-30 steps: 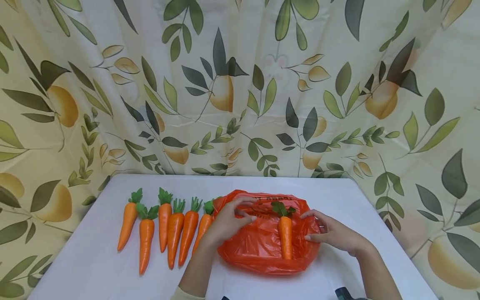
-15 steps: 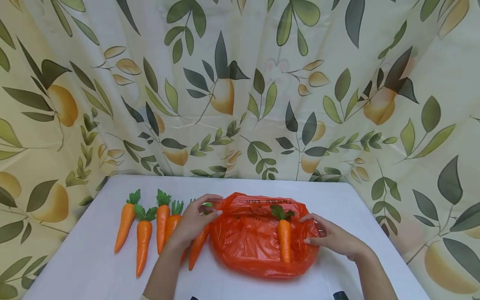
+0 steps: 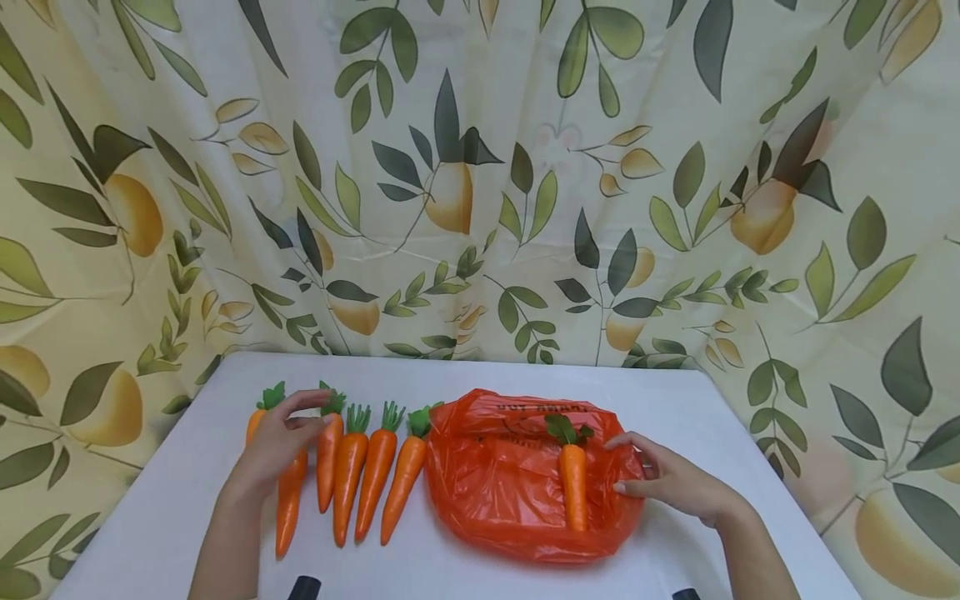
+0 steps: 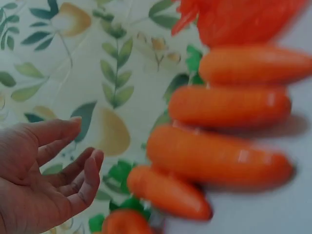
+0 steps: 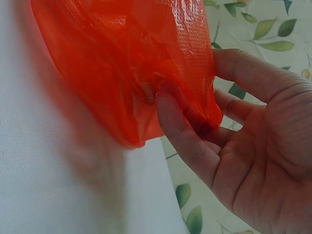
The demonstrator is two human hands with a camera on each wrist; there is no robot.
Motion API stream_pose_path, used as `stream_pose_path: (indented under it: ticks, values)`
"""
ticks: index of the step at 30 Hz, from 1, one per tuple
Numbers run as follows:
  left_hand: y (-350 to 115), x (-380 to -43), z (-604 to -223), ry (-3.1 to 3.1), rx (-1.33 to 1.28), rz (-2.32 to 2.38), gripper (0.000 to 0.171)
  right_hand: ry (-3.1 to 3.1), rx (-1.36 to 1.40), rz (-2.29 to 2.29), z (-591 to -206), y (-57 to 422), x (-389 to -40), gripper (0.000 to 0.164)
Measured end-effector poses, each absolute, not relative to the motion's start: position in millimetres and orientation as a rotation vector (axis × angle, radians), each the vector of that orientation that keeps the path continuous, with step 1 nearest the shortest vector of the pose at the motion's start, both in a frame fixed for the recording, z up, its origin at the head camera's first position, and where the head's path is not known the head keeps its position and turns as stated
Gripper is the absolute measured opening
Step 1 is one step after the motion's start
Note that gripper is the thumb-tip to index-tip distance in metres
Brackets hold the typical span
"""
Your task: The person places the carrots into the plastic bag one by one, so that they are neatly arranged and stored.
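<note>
Your left hand hangs over two leftmost carrots, cutting off straight-down view. Three middle carrots crowd close; only slim gaps for your fingers. Last carrot's leaves meet red bag, blocking passage there; gap widens toward you. Your right hand pinches bag's right side, barring that approach. Bare tabletop gives you room left of carrots. Floral cloth walls off far side.

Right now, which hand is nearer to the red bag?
The right hand: it grips the right side of the red bag. The left hand is by the leftmost carrots, well apart from the bag.
</note>
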State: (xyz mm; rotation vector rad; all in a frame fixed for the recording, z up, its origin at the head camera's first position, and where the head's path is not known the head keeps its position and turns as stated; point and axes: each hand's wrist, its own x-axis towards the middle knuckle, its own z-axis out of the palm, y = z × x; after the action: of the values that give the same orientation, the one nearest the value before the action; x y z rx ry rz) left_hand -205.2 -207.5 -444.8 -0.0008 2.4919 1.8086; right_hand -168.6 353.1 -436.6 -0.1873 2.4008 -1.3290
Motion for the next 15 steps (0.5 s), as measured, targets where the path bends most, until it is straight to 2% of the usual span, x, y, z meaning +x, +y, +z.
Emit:
stream_pose_path:
  ticks: [9,15]
  values:
    - [-269.4,-197.4,-459.1,2.586,-0.173,1.705,0.056,2.404,-0.213,-1.313,-438.5,351.6,-169.7,0.055]
    - [-286.9,-198.2,-465.3,2.657,-0.235,1.652,0.052,2.406,-0.194,-1.303,-440.1,353.4,-170.9,0.056]
